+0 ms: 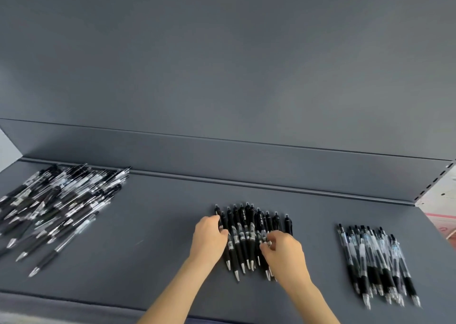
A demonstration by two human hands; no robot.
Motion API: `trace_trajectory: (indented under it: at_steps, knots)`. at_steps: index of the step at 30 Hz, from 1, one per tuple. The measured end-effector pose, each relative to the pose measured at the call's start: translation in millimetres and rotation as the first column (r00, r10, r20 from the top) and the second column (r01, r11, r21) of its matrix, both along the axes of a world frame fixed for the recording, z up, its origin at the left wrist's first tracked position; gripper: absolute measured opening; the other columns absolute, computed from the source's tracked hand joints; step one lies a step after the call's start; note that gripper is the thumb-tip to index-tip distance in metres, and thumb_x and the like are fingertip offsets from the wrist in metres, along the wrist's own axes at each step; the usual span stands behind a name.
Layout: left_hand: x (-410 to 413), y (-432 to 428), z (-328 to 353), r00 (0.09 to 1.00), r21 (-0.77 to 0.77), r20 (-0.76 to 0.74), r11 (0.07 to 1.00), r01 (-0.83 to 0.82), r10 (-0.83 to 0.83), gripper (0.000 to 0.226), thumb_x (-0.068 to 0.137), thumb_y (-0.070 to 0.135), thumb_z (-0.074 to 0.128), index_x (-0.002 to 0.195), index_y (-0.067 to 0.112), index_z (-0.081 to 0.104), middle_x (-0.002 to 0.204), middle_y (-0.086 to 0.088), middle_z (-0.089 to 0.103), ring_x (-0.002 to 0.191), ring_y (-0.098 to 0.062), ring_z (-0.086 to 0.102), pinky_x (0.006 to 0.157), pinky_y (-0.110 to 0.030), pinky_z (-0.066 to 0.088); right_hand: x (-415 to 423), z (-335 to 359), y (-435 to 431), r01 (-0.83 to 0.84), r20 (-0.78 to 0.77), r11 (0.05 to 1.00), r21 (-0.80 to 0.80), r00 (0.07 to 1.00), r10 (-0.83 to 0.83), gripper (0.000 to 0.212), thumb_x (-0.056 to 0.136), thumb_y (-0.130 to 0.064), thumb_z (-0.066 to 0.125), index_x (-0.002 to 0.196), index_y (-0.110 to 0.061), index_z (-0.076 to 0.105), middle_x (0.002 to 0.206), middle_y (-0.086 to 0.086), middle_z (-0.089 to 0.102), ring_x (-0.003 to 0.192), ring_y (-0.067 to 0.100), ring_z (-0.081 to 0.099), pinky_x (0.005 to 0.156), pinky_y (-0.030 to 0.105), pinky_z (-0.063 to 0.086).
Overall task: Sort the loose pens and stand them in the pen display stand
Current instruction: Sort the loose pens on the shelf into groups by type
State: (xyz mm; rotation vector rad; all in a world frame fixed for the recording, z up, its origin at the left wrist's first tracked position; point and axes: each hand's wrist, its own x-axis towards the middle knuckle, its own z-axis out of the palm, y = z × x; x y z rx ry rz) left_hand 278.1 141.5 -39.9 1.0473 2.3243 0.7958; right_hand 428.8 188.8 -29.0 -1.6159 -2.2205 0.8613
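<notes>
Two hands bracket black pen row (243, 235): left hand (209, 237) grips left edge, right hand (283, 249) pinches right-side pens; long axes run away from person, tips nearest.

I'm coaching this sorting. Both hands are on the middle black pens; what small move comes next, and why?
Probably draw both hands inward to bunch the black pens. The left hand and right hand curl at the row's sides, the pens lie spread, and one stray pen sits apart at right.

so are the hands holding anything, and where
Both are on the middle bunch of black pens: left hand grips its left edge near the clips, right hand pinches pens mid-barrel.
</notes>
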Motion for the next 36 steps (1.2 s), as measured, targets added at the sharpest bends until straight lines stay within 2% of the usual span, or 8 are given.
trace_trajectory:
  at_steps: [2, 7, 11, 15, 19, 30, 33, 36]
  knots:
    - [-4.3, -3.4, -1.8, 0.999, -0.022, -0.016, 0.999, 0.046, -0.046, 0.034, 0.092, 0.017, 0.053, 0.122, 0.0, 0.055, 0.121, -0.012, 0.056, 0.107, -0.024, 0.056, 0.087, -0.027, 0.043, -1.2, 2.7, -1.0, 0.002, 0.011, 1.0, 0.015, 1.0, -0.002, 0.027, 0.093, -0.018, 0.05, 0.117, -0.008, 0.057, 0.112, 0.007, 0.059, 0.099, 0.019, 0.055, 0.076, 0.023, 0.042]
    - [-18.8, -18.0, 2.6, 0.991, -0.012, -0.033, 0.991, 0.131, -0.131, 0.047, 0.093, 0.024, 0.052, 0.138, 0.012, 0.043, 0.131, -0.005, 0.048, 0.119, -0.019, 0.049, 0.094, -0.025, 0.041, -14.8, 13.3, -7.7, -0.032, 0.041, 0.995, 0.098, 0.999, 0.028, 0.029, 0.094, -0.021, 0.047, 0.12, -0.013, 0.055, 0.114, 0.002, 0.056, 0.096, 0.019, 0.057, 0.075, 0.025, 0.043]
    - [-43.1, -36.9, 13.5, 0.991, 0.026, -0.087, 0.994, 0.107, -0.104, 0.045, 0.095, 0.025, 0.049, 0.138, 0.015, 0.042, 0.137, -0.002, 0.043, 0.127, -0.016, 0.041, 0.099, -0.025, 0.037, -39.5, 19.7, -15.7, -0.095, 0.066, 0.981, 0.17, 0.994, 0.085, 0.032, 0.093, -0.026, 0.047, 0.122, -0.015, 0.055, 0.113, 0.0, 0.054, 0.095, 0.018, 0.056, 0.074, 0.026, 0.04]
    - [-79.5, -65.6, 22.0, 0.989, 0.049, -0.141, 0.998, 0.048, -0.041, 0.044, 0.095, 0.026, 0.049, 0.137, 0.017, 0.043, 0.138, 0.0, 0.043, 0.128, -0.014, 0.037, 0.096, -0.023, 0.036, -74.3, 17.0, -26.5, -0.178, 0.047, 0.968, 0.176, 0.984, 0.172, 0.037, 0.092, -0.025, 0.052, 0.127, -0.012, 0.053, 0.117, 0.003, 0.055, 0.11, 0.02, 0.052, 0.086, 0.027, 0.042]
    - [-122.6, -101.0, 24.3, 0.984, 0.052, -0.173, 0.998, -0.031, 0.04, 0.042, 0.095, 0.026, 0.048, 0.136, 0.017, 0.044, 0.137, 0.001, 0.043, 0.129, -0.015, 0.035, 0.096, -0.023, 0.035, -114.1, 16.1, -41.1, -0.277, 0.066, 0.947, 0.164, 0.961, 0.269, 0.039, 0.092, -0.026, 0.052, 0.128, -0.012, 0.051, 0.117, 0.003, 0.055, 0.111, 0.019, 0.051, 0.084, 0.023, 0.038]
    - [-238.9, -177.7, 20.8, 0.937, 0.039, -0.253, 0.97, -0.241, 0.243, 0.037, 0.094, 0.017, 0.051, 0.129, 0.007, 0.053, 0.126, -0.009, 0.054, 0.118, -0.022, 0.048, 0.093, -0.027, 0.04, -218.0, 15.1, -89.5, -0.438, 0.025, 0.897, 0.054, 0.899, 0.438, 0.039, 0.094, -0.026, 0.05, 0.13, -0.012, 0.05, 0.127, 0.004, 0.052, 0.108, 0.017, 0.056, 0.085, 0.021, 0.042]
    - [-258.3, -173.0, 20.2, 0.935, 0.031, -0.278, 0.975, -0.221, 0.221, 0.038, 0.093, 0.017, 0.052, 0.13, 0.007, 0.052, 0.126, -0.009, 0.054, 0.117, -0.022, 0.049, 0.094, -0.034, 0.046, -241.5, 12.0, -100.7, -0.439, 0.025, 0.899, 0.015, 0.899, 0.438, 0.036, 0.093, -0.025, 0.05, 0.127, -0.013, 0.053, 0.123, 0.004, 0.055, 0.105, 0.019, 0.058, 0.087, 0.025, 0.045]
    - [-267.3, -158.7, 22.0, 0.936, -0.034, -0.323, 0.987, -0.158, 0.138, 0.04, 0.093, 0.022, 0.053, 0.13, 0.007, 0.051, 0.126, -0.009, 0.053, 0.121, -0.023, 0.045, 0.094, -0.033, 0.045, -265.1, 11.6, -113.7, -0.444, 0.081, 0.896, -0.02, 0.892, 0.444, 0.027, 0.092, -0.025, 0.049, 0.107, -0.006, 0.062, 0.108, 0.009, 0.063, 0.097, 0.026, 0.061, 0.08, 0.031, 0.05]
